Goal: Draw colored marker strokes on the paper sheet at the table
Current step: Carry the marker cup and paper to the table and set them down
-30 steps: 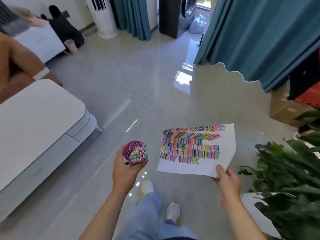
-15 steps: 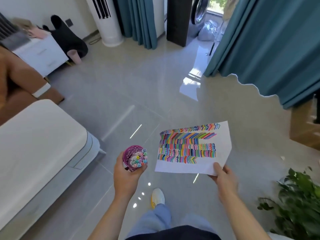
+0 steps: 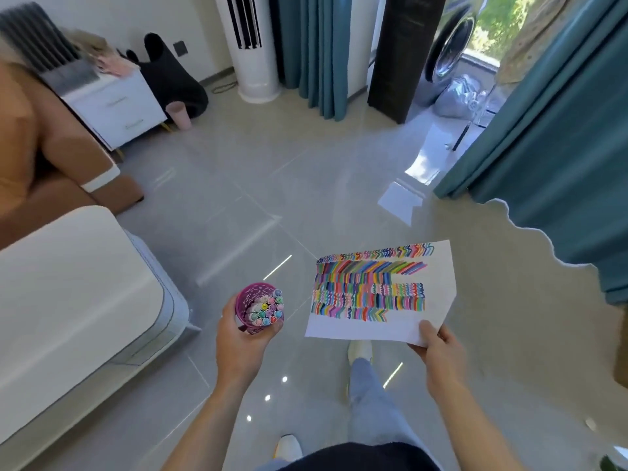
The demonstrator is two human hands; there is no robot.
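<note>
I am standing on a tiled floor, carrying both task objects in the air. My left hand [image 3: 243, 338] grips a purple patterned cup [image 3: 255, 302] packed with several capped markers [image 3: 268, 311]. My right hand [image 3: 438, 348] pinches the lower right corner of a white paper sheet [image 3: 438, 266]. Rows of colored marker strokes [image 3: 370, 288] cover most of the sheet; a white strip is left along its bottom edge. Cup and sheet are held side by side, apart, above the floor.
A white low table [image 3: 68, 300] stands at the left. Behind it are an orange sofa [image 3: 44, 158], a white drawer cabinet [image 3: 119, 103] and a pink bin [image 3: 178, 115]. Teal curtains [image 3: 557, 137] hang at the right; a white tower fan [image 3: 251, 45] stands at the back.
The view has swung left and up as I walk: the green plant has dropped out at the right, and the sofa, cabinet and fan show more. Both hands keep their holds.
</note>
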